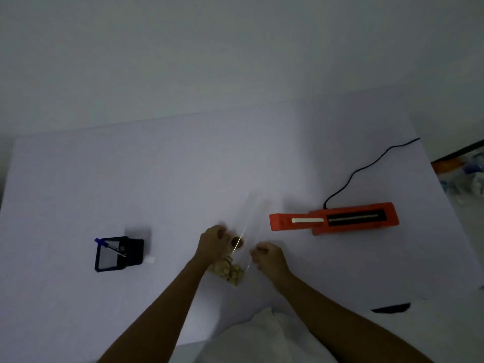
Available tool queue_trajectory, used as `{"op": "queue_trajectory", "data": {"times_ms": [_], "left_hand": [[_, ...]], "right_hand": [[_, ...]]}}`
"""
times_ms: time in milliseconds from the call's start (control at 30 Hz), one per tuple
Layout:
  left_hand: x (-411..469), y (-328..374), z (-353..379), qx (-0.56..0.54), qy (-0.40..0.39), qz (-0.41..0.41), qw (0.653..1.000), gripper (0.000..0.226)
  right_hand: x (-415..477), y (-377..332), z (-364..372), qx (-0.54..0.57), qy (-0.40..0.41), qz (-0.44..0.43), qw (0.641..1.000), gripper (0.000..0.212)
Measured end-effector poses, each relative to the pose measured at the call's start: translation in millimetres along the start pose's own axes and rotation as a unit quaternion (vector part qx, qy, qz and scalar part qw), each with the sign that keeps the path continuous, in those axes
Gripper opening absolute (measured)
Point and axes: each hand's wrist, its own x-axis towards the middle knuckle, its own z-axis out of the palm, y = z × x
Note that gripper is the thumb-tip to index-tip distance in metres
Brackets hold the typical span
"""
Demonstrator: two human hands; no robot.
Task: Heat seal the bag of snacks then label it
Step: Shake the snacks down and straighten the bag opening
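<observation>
We hold the clear plastic bag of snacks (230, 271) on the white counter (183, 179), left hand (213, 243) and right hand (267, 258) fingers curled on its sides. The orange heat sealer (335, 218) waits, so sealing and labelling are left.

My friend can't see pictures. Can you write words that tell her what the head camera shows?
Two bare hands, left hand and right hand, hold a clear bag of snacks on a white table. An orange heat sealer lies to the right, a black pen holder to the left.
</observation>
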Motion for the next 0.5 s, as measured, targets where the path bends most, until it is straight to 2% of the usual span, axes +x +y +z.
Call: {"op": "queue_trajectory", "data": {"times_ms": [67,200,333,500], "left_hand": [[2.0,-0.9,2.2,0.025,0.007,0.010,1.000,0.022],[-5.1,-4.6,0.9,0.003,0.045,0.025,0.999,0.008],[-21.1,-15.8,-6.5,-0.085,0.094,0.071,0.989,0.007],[-54.3,-32.5,-20.2,-0.147,0.109,0.129,0.975,0.009]], "right_hand": [[4.6,-5.9,0.0,-0.015,0.000,-0.018,1.000,0.004],[5.2,-15.0,-4.7,-0.039,-0.012,-0.062,0.997,0.009],[-6.8,-22.3,-9.3,-0.056,-0.026,-0.125,0.990,0.009],[-32.5,-22.1,-11.1,-0.086,-0.022,-0.221,0.971,0.004]]}}
